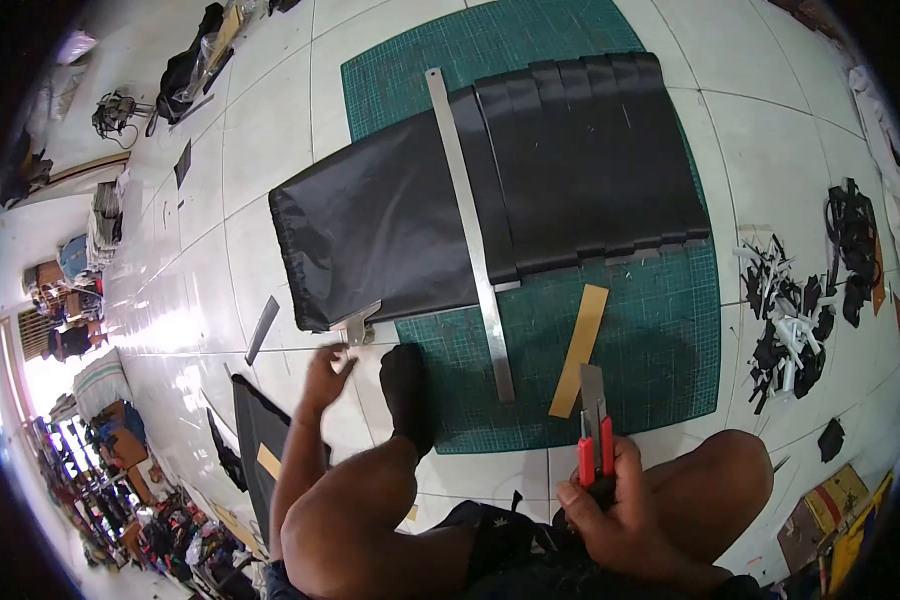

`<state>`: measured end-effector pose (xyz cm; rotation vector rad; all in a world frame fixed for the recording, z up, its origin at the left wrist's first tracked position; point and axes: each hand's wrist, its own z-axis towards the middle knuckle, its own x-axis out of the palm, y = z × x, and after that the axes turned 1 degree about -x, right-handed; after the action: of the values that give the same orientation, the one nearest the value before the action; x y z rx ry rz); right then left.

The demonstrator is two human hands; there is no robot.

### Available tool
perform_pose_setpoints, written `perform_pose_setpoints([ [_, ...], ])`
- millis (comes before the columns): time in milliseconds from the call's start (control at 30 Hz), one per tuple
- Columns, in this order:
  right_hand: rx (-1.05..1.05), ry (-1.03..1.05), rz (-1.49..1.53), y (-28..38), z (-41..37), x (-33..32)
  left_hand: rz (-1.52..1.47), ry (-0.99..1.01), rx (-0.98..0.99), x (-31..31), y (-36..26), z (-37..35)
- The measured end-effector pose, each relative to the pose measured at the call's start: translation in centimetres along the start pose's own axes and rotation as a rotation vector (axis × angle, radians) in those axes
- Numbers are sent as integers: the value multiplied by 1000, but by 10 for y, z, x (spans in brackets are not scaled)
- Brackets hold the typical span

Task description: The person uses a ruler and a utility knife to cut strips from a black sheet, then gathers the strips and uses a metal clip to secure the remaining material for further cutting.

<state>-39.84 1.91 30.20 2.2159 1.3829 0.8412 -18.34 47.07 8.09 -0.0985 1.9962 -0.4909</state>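
My left hand is just below a metal clip, its thumb and fingers apart and nothing visible between them. The clip sits at the lower left corner of a stack of black fabric. In my right hand is a red utility knife, its wide blade pointing up and away from me. A long steel ruler lies across the black fabric. Part of the fabric rests on a green cutting mat, and its right part shows stepped, layered edges.
A tan strip lies on the mat near the knife. Black and white scraps are heaped on the tiles at right. My foot rests at the mat's left edge. A dark strip and black fabric lie at left.
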Motion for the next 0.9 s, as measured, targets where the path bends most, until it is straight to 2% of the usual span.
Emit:
perform_pose_setpoints([
  [67,-19,-11,-3,-4,1,6,-16,-28,-15,-40,-1,26],
  [200,17,-95,39,-19,2,17,141,18,172,-124,-36,94],
  [267,47,-216,118,-30,2,26,242,115,257,-149,-68,126],
  [300,25,-249,64,-33,2,29,350,263,189,-162,-102,138],
  [367,-28,-324,-42,-42,3,35,564,313,303,-161,-119,176],
  [400,-99,-350,15,-50,3,40,675,334,364,-160,-129,193],
  [467,-243,-425,144,-71,1,54,692,355,408,-143,-159,230],
  [500,-237,-453,45,-72,-3,60,704,376,449,-132,-174,248],
  [567,-204,-522,-163,-63,-14,68,699,285,574,-93,-186,288],
  [600,-154,-593,-123,-64,-16,74,680,239,627,-76,-194,303],
  [667,-55,-715,-61,-68,-13,83,681,138,567,-51,-222,301],
  [733,-14,-784,-171,-74,-8,89,744,96,509,-41,-243,288],
  [833,-19,-796,-313,-86,9,95,624,208,421,-24,-231,307],
  [900,-47,-784,-362,-102,22,96,525,178,437,-20,-220,311],
])
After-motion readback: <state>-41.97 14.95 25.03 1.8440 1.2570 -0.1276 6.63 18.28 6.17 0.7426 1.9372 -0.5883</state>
